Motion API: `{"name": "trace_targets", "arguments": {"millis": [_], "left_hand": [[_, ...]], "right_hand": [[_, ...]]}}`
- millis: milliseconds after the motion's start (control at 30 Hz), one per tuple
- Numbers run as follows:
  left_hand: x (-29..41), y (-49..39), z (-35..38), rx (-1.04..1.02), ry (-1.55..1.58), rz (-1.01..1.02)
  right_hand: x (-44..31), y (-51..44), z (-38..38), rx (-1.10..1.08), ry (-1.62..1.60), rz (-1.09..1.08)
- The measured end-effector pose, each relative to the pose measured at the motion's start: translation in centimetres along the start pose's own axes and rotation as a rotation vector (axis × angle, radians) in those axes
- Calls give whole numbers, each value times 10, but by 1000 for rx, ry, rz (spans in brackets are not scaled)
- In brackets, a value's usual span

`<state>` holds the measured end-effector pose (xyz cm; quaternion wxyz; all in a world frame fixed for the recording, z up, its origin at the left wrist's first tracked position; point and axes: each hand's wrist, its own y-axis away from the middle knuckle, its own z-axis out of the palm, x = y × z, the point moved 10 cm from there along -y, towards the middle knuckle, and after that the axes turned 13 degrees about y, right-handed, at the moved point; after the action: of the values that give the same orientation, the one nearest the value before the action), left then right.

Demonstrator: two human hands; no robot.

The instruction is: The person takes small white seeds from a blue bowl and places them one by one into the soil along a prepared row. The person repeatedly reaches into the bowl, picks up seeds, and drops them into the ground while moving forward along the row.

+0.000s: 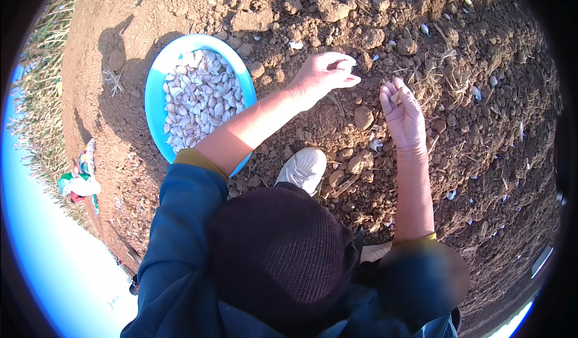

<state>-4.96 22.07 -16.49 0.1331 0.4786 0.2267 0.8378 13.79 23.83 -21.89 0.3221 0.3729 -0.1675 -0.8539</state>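
My left hand (326,73) reaches out over the tilled soil, thumb and fingers drawn close. A pale spot shows at its fingertips, too small to tell as a nail or a garlic clove. My right hand (403,114) is turned palm up just to the right. Its curled fingers hold a small tan piece (395,97) that looks like a garlic clove. Under my left forearm stands a light-blue plastic basin (154,107), filled with loose garlic cloves (203,91). Single cloves, such as one white clove (425,30), lie on the soil to the right.
Soil clods (333,9) and dry straw (458,82) cover the ground. A beige shoe (303,168) stands between my arms. A knit cap (280,247) fills the lower middle. Colourful plastic bags (81,182) lie at the left, near dry grass (40,98).
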Motion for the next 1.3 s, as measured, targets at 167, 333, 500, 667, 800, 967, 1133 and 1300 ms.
{"name": "trace_targets", "arguments": {"millis": [167,333,500,667,800,967,1133,1300], "left_hand": [[83,-20,-76,184,-483,244],[139,-64,-154,308,-446,322],[122,-99,-180,428,-764,94],[132,-105,-170,430,-1241,98],[121,-104,-174,360,-1393,-24],[122,-115,-162,336,-1638,127],[114,-117,-164,391,-1649,133],[115,-114,-163,584,-1698,258]], "right_hand": [[4,0,-3,-15,27,-13],[11,5,1,-24,31,-2],[12,8,4,-41,-5,-8],[11,10,0,-27,-9,-9],[10,11,0,-31,-11,-19],[9,7,4,-26,7,-19],[10,5,5,-22,42,-22],[9,9,4,-5,52,-30]]}}
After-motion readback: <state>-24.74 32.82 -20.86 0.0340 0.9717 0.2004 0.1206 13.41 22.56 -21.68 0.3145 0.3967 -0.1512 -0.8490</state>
